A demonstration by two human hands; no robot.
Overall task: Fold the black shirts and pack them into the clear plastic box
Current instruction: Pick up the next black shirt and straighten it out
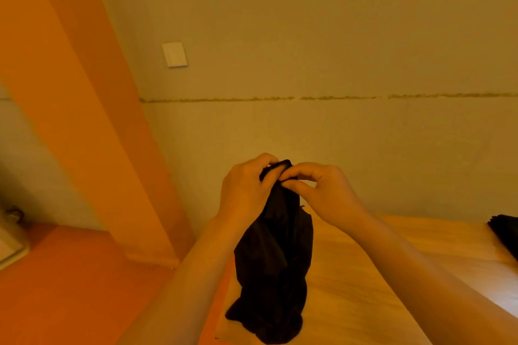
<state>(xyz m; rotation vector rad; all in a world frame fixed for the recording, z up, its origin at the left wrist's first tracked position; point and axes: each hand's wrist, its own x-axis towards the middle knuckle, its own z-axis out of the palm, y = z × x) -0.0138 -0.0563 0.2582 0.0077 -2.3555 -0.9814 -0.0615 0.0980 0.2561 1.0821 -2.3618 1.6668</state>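
Note:
A black shirt (273, 260) hangs bunched in front of me, its lower end touching the wooden table (364, 274). My left hand (244, 190) grips its top edge from the left. My right hand (322, 190) pinches the same top edge from the right, the two hands almost touching. More black cloth (504, 232) lies at the table's far right edge, partly cut off by the frame. The clear plastic box is not in view.
A plain wall with a white switch plate (174, 54) stands just behind the table. An orange slanted panel (84, 120) runs down on the left to an orange-red floor (70, 288). A pale object (11, 238) sits at the far left edge.

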